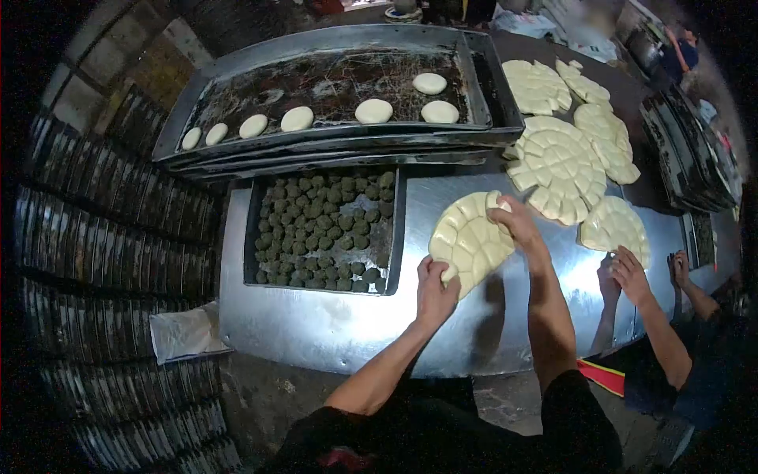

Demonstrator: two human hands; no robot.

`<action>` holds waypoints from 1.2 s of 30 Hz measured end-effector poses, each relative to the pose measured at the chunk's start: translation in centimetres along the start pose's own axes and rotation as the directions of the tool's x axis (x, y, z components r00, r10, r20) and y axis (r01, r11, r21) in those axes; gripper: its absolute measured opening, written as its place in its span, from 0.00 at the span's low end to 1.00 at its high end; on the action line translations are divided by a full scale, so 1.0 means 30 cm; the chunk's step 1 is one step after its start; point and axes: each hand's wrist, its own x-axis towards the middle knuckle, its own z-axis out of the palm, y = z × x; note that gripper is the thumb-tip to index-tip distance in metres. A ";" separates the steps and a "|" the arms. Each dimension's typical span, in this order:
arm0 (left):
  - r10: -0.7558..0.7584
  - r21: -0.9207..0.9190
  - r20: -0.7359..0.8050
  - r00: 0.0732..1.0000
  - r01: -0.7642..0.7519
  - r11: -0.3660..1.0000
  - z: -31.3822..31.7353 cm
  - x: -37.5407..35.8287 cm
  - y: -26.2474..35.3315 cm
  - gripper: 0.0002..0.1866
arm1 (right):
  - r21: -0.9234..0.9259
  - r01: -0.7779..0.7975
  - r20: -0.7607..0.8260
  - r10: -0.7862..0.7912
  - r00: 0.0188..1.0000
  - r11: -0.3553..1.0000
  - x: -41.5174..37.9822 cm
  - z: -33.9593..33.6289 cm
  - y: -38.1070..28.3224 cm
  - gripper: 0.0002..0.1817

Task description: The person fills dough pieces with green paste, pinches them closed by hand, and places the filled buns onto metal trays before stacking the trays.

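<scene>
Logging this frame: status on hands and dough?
Left hand and right hand both grip scored dough disc, lifted over metal table. Co-worker's hand apart, rightward. Nothing blocking.

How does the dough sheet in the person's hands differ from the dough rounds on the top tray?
The dough sheet is large, scored into segments and gripped by both hands; the dough rounds are small, smooth and lie untouched in a row on the top tray. Both are pale, uncooked dough.

Scored dough disc (470,237): pale cream, grid of cut segments. Filling balls (324,229), at nine o'clock of it: dark green. Table (332,324): bare silver-grey metal. Tray (332,83), at eleven o'clock: blackened, scratched.
</scene>
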 end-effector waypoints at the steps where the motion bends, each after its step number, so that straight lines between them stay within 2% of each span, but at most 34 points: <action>1: -0.012 -0.135 -0.027 1.000 0.008 0.991 0.026 0.027 0.004 0.15 | 0.200 -0.121 0.034 0.116 0.993 0.972 -0.018 0.015 -0.051 0.19; 2: -0.027 -0.269 -0.051 0.998 0.012 0.963 0.027 0.048 0.017 0.12 | 0.385 -0.243 0.087 0.228 0.970 0.890 -0.038 0.028 -0.075 0.21; 3: -0.233 -0.432 0.077 0.969 0.243 0.869 0.021 0.068 0.034 0.08 | 0.417 -0.279 0.088 0.267 0.960 0.865 -0.001 0.002 0.043 0.28; 4: -0.232 -0.438 0.063 0.971 0.236 0.867 0.020 0.078 0.033 0.08 | 0.408 -0.273 0.093 0.257 0.962 0.871 -0.022 0.013 0.030 0.28; 5: -0.335 -0.678 0.243 0.910 0.406 0.612 0.018 0.087 0.025 0.08 | 0.546 -0.256 0.178 0.188 0.966 0.798 -0.066 0.038 0.006 0.30; 6: -0.360 -0.799 0.437 0.824 0.540 0.264 0.010 0.085 0.015 0.07 | 0.666 -0.263 0.260 0.113 0.959 0.698 -0.119 0.070 -0.007 0.33; 8: -0.280 -0.847 0.454 0.846 0.507 0.159 -0.044 0.060 0.027 0.08 | 0.720 -0.184 0.219 0.032 0.975 0.669 -0.211 0.130 -0.010 0.32; 10: -0.161 -0.817 0.564 0.810 0.576 0.032 -0.175 0.024 0.028 0.08 | 0.685 -0.096 0.081 0.055 0.995 0.723 -0.345 0.183 -0.018 0.31; 12: -0.116 -0.819 0.552 0.826 0.563 0.112 -0.377 -0.014 0.019 0.09 | 0.863 -0.231 0.199 0.118 0.973 0.450 -0.456 0.322 -0.239 0.33; 13: -0.078 -0.835 0.549 0.832 0.551 0.005 -0.442 -0.051 -0.039 0.10 | 0.852 -0.237 0.186 0.153 0.971 0.467 -0.497 0.404 -0.302 0.34; 14: -0.105 -0.855 0.514 0.851 0.518 0.010 -0.539 -0.078 -0.083 0.10 | 0.843 -0.238 0.166 0.186 0.968 0.483 -0.524 0.479 -0.336 0.35; 16: -0.094 -0.852 0.474 0.876 0.483 0.202 -0.758 -0.129 -0.163 0.14 | 0.813 -0.303 0.365 -0.030 0.930 0.498 -0.487 0.622 -0.275 0.35; 18: -0.064 -0.911 0.395 0.916 0.400 0.098 -0.968 -0.173 -0.254 0.15 | 0.807 -0.340 0.418 -0.061 0.906 0.482 -0.461 0.847 -0.431 0.34; 20: -0.137 -0.939 0.299 0.944 0.316 0.132 -1.171 -0.210 -0.331 0.17 | 0.699 -0.428 0.599 -0.141 0.789 0.573 -0.397 1.045 -0.578 0.32; 23: -0.252 -0.992 0.116 0.961 0.126 0.023 -1.369 -0.231 -0.479 0.17 | 0.609 -0.412 0.724 -0.264 0.637 0.677 -0.213 1.329 -0.756 0.28; 24: -0.309 -0.997 0.070 0.949 0.078 0.014 -1.419 -0.224 -0.534 0.16 | 0.576 -0.387 0.762 -0.302 0.572 0.720 -0.125 1.426 -0.795 0.26; 25: -0.441 -0.994 0.052 0.896 0.091 0.067 -1.455 -0.220 -0.588 0.16 | 0.527 -0.372 0.785 -0.269 0.559 0.764 -0.026 1.518 -0.810 0.25; 26: -0.509 -0.986 0.064 0.859 0.132 0.098 -1.467 -0.230 -0.691 0.15 | 0.474 -0.357 0.805 -0.232 0.547 0.805 0.071 1.606 -0.806 0.24; 27: -0.618 -0.940 0.068 0.783 0.258 0.222 -1.463 -0.233 -0.784 0.16 | 0.321 -0.181 0.767 -0.143 0.625 0.929 0.160 1.693 -0.795 0.24; 28: -0.719 -0.863 0.047 0.693 0.390 0.320 -1.459 -0.238 -0.855 0.17 | 0.124 -0.015 0.705 -0.077 0.705 0.992 0.241 1.773 -0.766 0.24; 29: -0.730 -0.649 -0.012 0.683 0.550 0.525 -1.467 -0.255 -0.891 0.20 | -0.369 0.440 0.635 -0.124 0.762 0.819 0.346 1.821 -0.686 0.20; 30: -0.734 -0.654 -0.016 0.679 0.548 0.521 -1.482 -0.267 -0.899 0.20 | -0.726 0.637 0.598 -0.221 0.771 0.259 0.418 1.850 -0.632 0.17; 31: -0.792 -0.582 -0.015 0.610 0.639 0.503 -1.493 -0.282 -0.898 0.21 | -0.810 0.485 0.449 -0.181 0.875 0.330 0.386 1.895 -0.667 0.14; 32: -0.845 -0.502 -0.015 0.535 0.727 0.469 -1.496 -0.310 -0.901 0.22 | -0.811 0.485 0.454 -0.170 0.874 0.326 0.331 1.922 -0.676 0.14; 33: -0.771 -0.263 -0.171 0.613 0.726 0.635 -1.452 -0.357 -0.968 0.17 | -0.692 0.591 0.468 -0.365 0.805 0.415 0.252 1.925 -0.672 0.13; 34: -0.777 -0.267 -0.163 0.608 0.730 0.629 -1.442 -0.375 -0.967 0.17 | -0.550 0.693 0.432 -0.551 0.714 0.467 0.174 1.927 -0.669 0.13; 35: -0.458 0.127 -0.249 0.853 0.497 0.858 -1.428 -0.388 -0.958 0.14 | -0.496 0.672 0.473 -0.478 0.740 0.550 0.101 1.936 -0.663 0.13; 36: -0.077 0.504 -0.169 0.983 0.153 0.850 -1.412 -0.399 -0.943 0.12 | -0.441 0.638 0.518 -0.401 0.755 0.632 0.023 1.947 -0.662 0.14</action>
